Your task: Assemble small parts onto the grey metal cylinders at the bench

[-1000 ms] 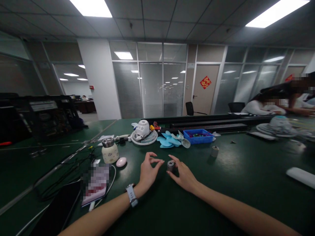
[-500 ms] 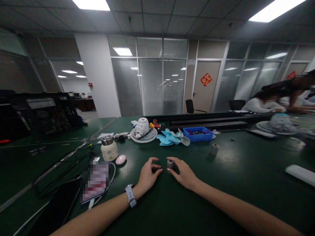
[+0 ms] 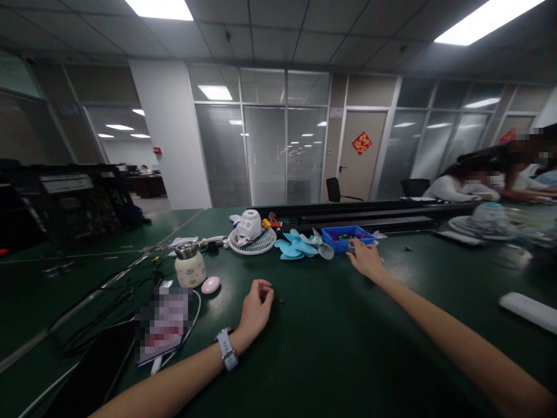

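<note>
My right hand is stretched forward to the front right of a blue tray. It is closed on a small metal motor, pinched between thumb and fingers at the tray's near edge. Small purple and dark parts lie in the tray. My left hand rests on the green table, fingers curled in toward the thumb, and nothing shows in it. Close to its fingertips lies a tiny dark piece. Light-blue fan blades sit just left of the tray.
A white fan housing with its grille stands behind the left hand. Further left are a cream bottle, a pink oval object, a phone and cables. A white bar lies far right. People sit at the back right.
My right hand has moved forward and right with the motor, from the middle of the table to the tray. The left hand's fingers have curled in. The other motor is now mostly behind my right hand.
</note>
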Motion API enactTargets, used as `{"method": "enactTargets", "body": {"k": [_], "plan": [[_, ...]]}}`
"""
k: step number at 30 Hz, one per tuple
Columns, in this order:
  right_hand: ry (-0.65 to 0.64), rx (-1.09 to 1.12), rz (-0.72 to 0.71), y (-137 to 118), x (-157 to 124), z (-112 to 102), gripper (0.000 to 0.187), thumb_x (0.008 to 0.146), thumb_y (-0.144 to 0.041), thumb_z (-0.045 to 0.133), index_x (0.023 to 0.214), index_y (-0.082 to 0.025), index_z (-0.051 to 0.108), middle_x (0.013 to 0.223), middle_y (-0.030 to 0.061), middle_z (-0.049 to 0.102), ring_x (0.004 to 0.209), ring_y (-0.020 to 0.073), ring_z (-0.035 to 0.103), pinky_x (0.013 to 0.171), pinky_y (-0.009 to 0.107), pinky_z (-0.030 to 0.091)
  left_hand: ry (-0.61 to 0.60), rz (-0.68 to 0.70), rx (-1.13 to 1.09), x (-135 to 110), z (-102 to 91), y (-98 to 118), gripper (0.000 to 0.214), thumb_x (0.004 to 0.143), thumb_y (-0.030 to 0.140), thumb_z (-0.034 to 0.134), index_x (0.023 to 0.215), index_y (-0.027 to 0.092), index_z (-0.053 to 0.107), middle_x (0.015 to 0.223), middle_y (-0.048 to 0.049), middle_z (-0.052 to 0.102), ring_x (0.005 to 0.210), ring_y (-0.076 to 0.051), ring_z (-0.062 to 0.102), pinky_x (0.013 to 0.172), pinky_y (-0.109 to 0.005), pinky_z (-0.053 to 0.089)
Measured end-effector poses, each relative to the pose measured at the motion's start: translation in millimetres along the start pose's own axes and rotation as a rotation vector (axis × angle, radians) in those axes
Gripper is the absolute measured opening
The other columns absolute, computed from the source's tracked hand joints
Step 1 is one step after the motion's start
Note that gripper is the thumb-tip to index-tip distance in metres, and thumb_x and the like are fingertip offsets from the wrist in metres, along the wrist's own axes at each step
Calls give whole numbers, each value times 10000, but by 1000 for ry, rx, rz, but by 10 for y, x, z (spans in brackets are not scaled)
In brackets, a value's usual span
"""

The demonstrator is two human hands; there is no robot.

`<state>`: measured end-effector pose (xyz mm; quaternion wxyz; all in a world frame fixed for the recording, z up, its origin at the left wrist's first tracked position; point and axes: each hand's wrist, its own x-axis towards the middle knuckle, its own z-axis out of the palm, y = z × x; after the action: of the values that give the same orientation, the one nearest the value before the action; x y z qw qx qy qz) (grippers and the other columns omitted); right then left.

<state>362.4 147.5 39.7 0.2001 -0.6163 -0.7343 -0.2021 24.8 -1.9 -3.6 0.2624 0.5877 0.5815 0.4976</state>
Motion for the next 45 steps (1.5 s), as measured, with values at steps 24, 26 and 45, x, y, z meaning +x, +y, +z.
{"method": "enactTargets", "body": {"k": [24, 26, 45], "plan": [[73, -148, 6, -225, -131, -215, 474, 867, -400, 524, 1196, -59, 547, 1190, 235, 618, 1177, 355, 515, 1075, 513, 152, 33, -1, 6, 25, -7, -51, 213, 782, 289, 525, 979, 208, 518, 921, -40, 646, 792, -178, 633, 744, -329, 491], [84, 14, -171, -536, -268, -328, 457, 909, -407, 471, 1254, -117, 546, 1303, 188, 567, 1274, 326, 443, 1097, 519, 163, 30, -8, -3, 45, -23, -79, 211, 778, 297, 528, 969, 208, 521, 906, -37, 646, 786, -180, 633, 739, -328, 490], [-207, 582, -696, -1686, -811, -354, 290, 930, -331, 547, 1205, -308, 636, 1196, 26, 677, 1104, 177, 614, 957, 359, 395, -18, 31, 52, 14, -40, -3, 175, 758, 227, 494, 928, 193, 523, 914, -34, 608, 761, -162, 601, 731, -311, 474]]}}
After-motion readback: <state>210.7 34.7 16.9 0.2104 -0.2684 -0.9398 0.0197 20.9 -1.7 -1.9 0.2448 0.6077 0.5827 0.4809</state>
